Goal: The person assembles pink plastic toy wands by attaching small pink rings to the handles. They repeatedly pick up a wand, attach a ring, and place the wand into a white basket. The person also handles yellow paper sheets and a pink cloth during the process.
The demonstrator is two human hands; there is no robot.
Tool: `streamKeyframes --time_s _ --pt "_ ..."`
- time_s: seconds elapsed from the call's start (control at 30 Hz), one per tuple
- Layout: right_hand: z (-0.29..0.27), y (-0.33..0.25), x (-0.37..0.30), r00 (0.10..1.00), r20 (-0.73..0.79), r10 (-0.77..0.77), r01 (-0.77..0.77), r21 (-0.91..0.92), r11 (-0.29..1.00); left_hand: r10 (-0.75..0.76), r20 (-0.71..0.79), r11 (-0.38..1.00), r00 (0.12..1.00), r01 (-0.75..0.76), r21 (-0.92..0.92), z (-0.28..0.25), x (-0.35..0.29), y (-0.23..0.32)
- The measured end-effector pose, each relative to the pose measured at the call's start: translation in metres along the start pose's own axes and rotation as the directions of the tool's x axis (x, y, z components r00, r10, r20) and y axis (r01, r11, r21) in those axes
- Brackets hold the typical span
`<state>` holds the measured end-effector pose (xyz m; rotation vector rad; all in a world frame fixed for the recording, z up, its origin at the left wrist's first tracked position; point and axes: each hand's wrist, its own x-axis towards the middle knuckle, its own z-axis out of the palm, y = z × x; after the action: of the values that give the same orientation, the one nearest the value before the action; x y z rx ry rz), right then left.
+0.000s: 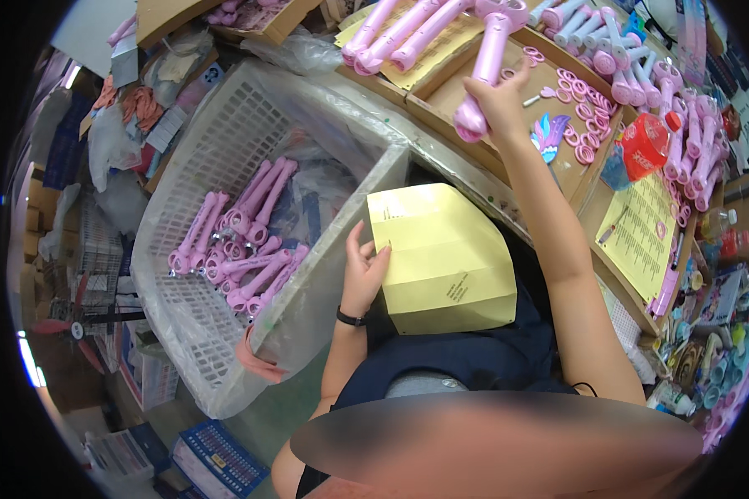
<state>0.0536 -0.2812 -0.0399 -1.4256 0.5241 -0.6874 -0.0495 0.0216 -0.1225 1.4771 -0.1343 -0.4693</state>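
Observation:
In my right hand, raised over the workbench, is a pink plastic toy wand handle with a ring-shaped head at its far end. The thumb lies across its shaft, and part of the grip is hidden. My left hand pinches the left edge of a yellow printed sheet of paper, creased across and lying over my lap. Other pink wand handles lie side by side left of the held one. A cardboard tray under my right hand holds small pink rings and a blue-and-purple wing-shaped piece.
At my left stands a plastic-lined crate with several pink wand handles inside. More wands crowd the bench's right side, near a red-labelled bottle and another yellow sheet. Blue printed boxes sit on the floor.

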Motion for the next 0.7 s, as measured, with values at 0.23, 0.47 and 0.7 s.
streamKeyframes --time_s 0.23,0.47,0.7 --pt "-0.095 -0.012 -0.103 0.939 0.173 -0.297 0.318 -0.106 0.942 0.284 -0.165 0.939 0.944 -0.24 0.245 0.009 0.0 0.018" --pt "-0.112 -0.015 -0.158 0.537 0.836 -0.114 0.307 -0.068 0.949 0.357 0.335 0.825 0.872 -0.126 -0.551 0.015 0.006 0.055" --pt "-0.096 -0.047 -0.143 0.562 0.698 -0.444 0.725 -0.157 0.671 0.349 0.131 0.554 0.928 -0.091 -0.828 0.023 -0.002 0.052"
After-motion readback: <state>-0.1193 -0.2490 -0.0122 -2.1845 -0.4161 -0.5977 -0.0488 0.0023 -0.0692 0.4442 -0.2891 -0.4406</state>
